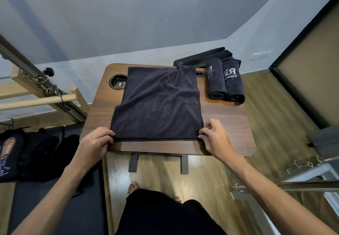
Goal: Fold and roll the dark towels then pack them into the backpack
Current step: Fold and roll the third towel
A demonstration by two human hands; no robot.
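A small wooden table (225,124) stands on a wood floor in front of a pale wall bearing raised letters. A dark towel (157,104) lies spread on the tabletop, folded double, with its near edge running between the two hands. The left hand (95,141) pinches the near left corner of the towel, thumb on top and fingers curled at the edge. The right hand (214,137) pinches the near right corner, its other fingers curled loosely above the cloth. Beyond the right hand, toward the far right of the table, two rolled towels (225,80) with white lettering lie side by side, touching each other. Just behind them more dark cloth (201,56) is piled at the table's far edge. Beyond the left hand a round cup recess (117,82) is partly covered by the towel's far left corner. Off to the left of the left hand, below the table, sits a dark bag (22,154).
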